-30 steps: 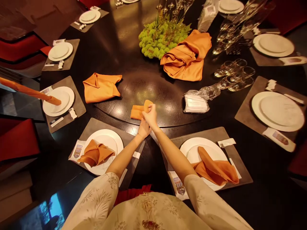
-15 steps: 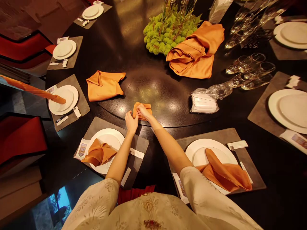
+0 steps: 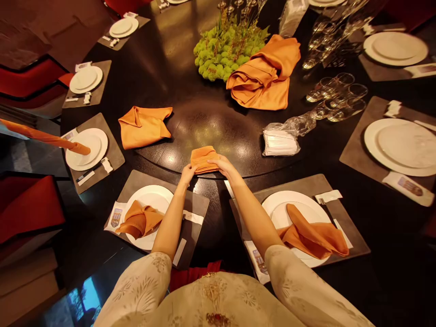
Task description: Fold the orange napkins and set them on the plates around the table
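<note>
A small folded orange napkin lies near the front edge of the round turntable. My left hand grips its lower left corner. On the opposite side, my right hand is closed on its right edge, fingers over the top. Further left, a loosely folded orange napkin rests by itself. Below my hands, a shaped orange napkin sits on the left plate, and another orange napkin lies across the right plate.
A heap of orange cloth napkins lies beside a green floral centrepiece. Wrapped white packets and several glasses stand to the right. At far left, a rolled orange napkin rises from a plate. Red chairs line the left.
My right hand has moved from the top of the small napkin to its right edge. My left hand has shifted to its lower left corner. The view has turned slightly right.
</note>
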Demonstrator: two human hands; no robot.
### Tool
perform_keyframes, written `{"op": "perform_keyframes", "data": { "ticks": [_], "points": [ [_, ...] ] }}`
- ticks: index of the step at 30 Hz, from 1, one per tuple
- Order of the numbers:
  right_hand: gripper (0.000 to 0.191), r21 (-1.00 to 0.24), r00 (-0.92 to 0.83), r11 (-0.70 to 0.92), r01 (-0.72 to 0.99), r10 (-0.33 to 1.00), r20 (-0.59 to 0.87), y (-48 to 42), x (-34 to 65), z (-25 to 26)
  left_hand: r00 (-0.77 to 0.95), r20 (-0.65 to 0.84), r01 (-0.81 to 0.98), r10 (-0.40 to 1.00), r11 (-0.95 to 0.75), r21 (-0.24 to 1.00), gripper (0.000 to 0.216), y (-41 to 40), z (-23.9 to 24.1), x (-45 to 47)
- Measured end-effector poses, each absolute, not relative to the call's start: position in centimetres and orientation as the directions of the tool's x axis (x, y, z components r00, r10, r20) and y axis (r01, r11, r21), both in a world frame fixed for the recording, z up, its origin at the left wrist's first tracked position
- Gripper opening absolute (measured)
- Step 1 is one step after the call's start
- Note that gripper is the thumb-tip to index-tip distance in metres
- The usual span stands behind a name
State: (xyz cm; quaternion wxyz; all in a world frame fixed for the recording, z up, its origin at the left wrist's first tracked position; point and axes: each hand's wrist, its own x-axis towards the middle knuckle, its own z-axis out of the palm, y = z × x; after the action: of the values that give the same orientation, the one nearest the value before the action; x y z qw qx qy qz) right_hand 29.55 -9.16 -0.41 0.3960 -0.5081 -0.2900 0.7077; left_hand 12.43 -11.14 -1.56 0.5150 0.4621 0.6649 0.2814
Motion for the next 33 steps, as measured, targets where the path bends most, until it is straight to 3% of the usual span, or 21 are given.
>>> {"op": "perform_keyframes", "data": {
  "ticks": [4,6,8,11,14,17,20,22,24,28,30,33],
  "points": [
    [0.051,-0.799,-0.320,-0.427,-0.423,0.896,-0.309,-10.6,30.0,1.2,0.172,-0.378,-0.100,0.910,0.398,0.912,0.049,-12.3,-1.0,12.6],
    [0.052,-0.819,-0.315,-0.392,-0.420,0.909,-0.273,-11.2,30.2,1.6,0.210,-0.353,-0.103,0.912,0.380,0.919,0.051,-12.2,-0.5,12.5],
    [0.053,-0.854,-0.314,-0.370,-0.365,0.913,-0.261,-11.3,30.7,1.6,0.215,-0.297,0.015,0.930,0.301,0.953,0.052,-11.8,0.3,12.3],
    [0.048,-0.950,-0.324,-0.251,-0.186,0.928,-0.182,-10.3,32.1,1.8,0.282,-0.118,0.380,0.952,0.003,0.925,0.044,-10.8,1.9,11.7],
    [0.027,-0.994,-0.183,-0.001,0.107,0.983,-0.020,-8.8,34.1,2.2,0.457,0.024,0.681,0.889,-0.368,0.633,0.025,-9.4,3.1,11.1],
    [0.019,-0.887,-0.145,0.204,0.414,0.977,0.158,-8.0,35.6,2.4,0.578,0.058,0.737,0.814,-0.551,0.391,0.013,-8.2,2.5,10.4],
    [0.038,-0.719,-0.359,0.432,0.544,0.895,0.265,-8.5,35.8,1.6,0.613,0.051,0.740,0.788,-0.595,0.314,0.016,-7.8,0.4,9.6],
    [0.065,-0.622,-0.508,0.565,0.542,0.810,0.293,-9.5,34.9,0.4,0.603,0.064,0.746,0.795,-0.591,0.308,0.017,-8.1,-0.9,9.4],
    [0.077,-0.566,-0.578,0.630,0.532,0.758,0.302,-10.6,33.5,-0.9,0.542,0.098,0.776,0.835,-0.542,0.323,0.018,-8.4,-1.7,9.4],
    [0.058,-0.567,-0.374,0.505,0.651,0.863,0.339,-11.6,30.2,-2.7,0.405,0.127,0.838,0.906,-0.423,0.344,0.024,-8.8,-1.8,10.3],
    [0.047,-0.590,-0.272,0.434,0.681,0.898,0.347,-11.1,29.3,-2.8,0.423,0.113,0.836,0.899,-0.435,0.334,0.021,-8.8,-1.8,10.6],
    [0.034,-0.614,-0.295,0.449,0.649,0.893,0.341,-10.1,29.6,-2.9,0.494,0.098,0.804,0.864,-0.497,0.328,0.021,-8.5,-1.9,10.3]
  ]
}}
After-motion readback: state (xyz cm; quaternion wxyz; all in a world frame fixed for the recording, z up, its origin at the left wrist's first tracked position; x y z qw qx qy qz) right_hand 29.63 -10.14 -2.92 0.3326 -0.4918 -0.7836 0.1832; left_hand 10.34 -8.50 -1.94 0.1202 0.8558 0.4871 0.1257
